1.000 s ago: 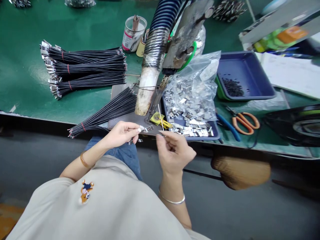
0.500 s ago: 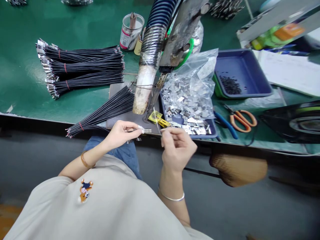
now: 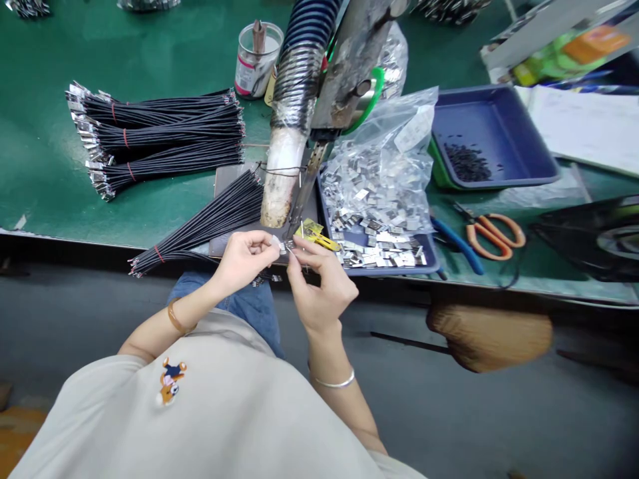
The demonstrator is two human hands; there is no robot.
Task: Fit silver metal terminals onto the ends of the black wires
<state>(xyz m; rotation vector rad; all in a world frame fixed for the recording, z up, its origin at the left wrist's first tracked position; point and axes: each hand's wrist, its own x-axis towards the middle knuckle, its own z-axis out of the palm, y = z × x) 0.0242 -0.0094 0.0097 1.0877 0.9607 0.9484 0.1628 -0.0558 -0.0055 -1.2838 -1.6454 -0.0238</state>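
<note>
My left hand (image 3: 249, 259) pinches a small silver metal connector (image 3: 288, 245) just below the soldering iron's tip. My right hand (image 3: 322, 283) has come up beside it, thumb and forefinger closed on a thin silvery solder wire (image 3: 302, 227). The fingertips of both hands almost meet at the connector and partly cover it. Above them, the clamped soldering iron (image 3: 305, 189) points down at the bench mat. A loose bundle of black cables (image 3: 204, 216) lies left of the hands. To their right stands a blue tray (image 3: 433, 263) with a plastic bag of metal connectors (image 3: 374, 173).
A taped fume hose (image 3: 282, 159) hangs over the work spot. Tied black cable bundles (image 3: 164, 133) lie at the left. Further right are orange-handled scissors (image 3: 494, 236), blue-handled pliers (image 3: 458, 246) and a blue bin (image 3: 499, 133) with small black pieces. A plastic jar (image 3: 258, 60) stands behind.
My right hand has moved left with the solder wire, up to the connector in my left hand. The left hand has barely moved.
</note>
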